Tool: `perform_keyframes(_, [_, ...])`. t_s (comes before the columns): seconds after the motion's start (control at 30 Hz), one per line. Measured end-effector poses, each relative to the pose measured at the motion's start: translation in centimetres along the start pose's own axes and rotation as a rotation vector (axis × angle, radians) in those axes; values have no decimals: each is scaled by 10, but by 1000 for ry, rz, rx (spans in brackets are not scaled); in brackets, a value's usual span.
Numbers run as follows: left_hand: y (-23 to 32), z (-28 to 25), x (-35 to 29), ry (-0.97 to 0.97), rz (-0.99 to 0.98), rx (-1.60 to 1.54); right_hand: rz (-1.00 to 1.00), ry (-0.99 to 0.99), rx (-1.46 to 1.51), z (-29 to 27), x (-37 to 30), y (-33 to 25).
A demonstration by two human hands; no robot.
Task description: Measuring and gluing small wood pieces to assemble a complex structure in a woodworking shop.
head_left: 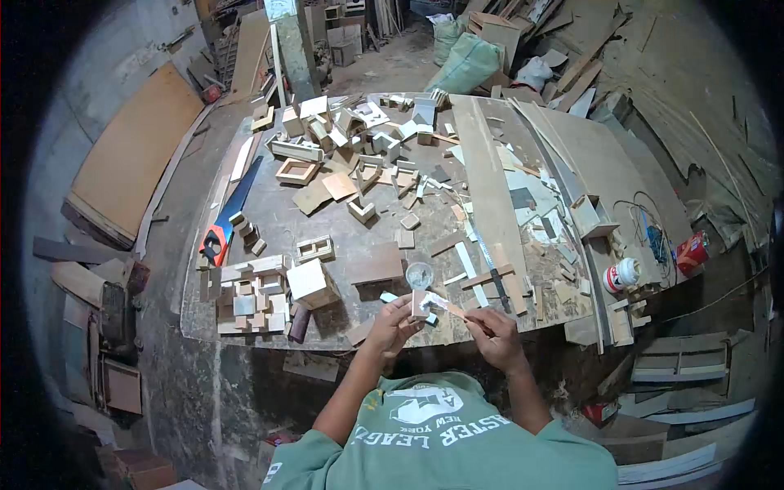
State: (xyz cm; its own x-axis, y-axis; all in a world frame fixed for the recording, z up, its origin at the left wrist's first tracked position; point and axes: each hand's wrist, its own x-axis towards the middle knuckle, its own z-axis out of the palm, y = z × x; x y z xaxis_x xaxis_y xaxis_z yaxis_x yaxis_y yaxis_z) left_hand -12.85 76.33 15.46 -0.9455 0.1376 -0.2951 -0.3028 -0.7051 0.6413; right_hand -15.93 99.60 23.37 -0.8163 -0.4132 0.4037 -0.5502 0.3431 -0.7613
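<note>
So the little wooden piece [419,305] is just below the center of the frame, right by the near edge of the table, with a messy white smear [436,301] along its right side. The left hand [392,328] has it pinched between thumb and fingers, hand mostly closed, and those fingers cover part of the piece so I can't make out its full shape. The right hand [495,336] is curled around a thin wooden stick [456,310]; the stick's back end is hidden in the grip, and its tip gets lost in the white stuff. Just above the piece there's a round clear tub [419,276], contents hard to read from here. Left of it sit a brown block [377,265] and a pale wooden box [312,283]. The tabletop [351,237] is scuffed and stained, with a pile of small wooden frames and offcuts toward the top, plus a blue-bladed saw [237,200] at left. A white jar [622,275] and a red can [692,251] are at right. Room's rough: bare floor, a big board [135,151] upper left, green sacks [467,65] up top, and dark fisheye corners cutting off the rest.
</note>
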Motion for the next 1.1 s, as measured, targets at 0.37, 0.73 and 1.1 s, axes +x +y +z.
perform_keyframes(0.37, [2, 5, -5, 15, -4, 16, 41, -92, -8, 0, -7, -2])
perform_keyframes(0.73, [-1, 3, -4, -8, -12, -7, -65, -55, -6, 0, -7, 4])
perform_keyframes(1.1, [-1, 2, -6, -38, -5, 1, 43, -75, -5, -1, -6, 4])
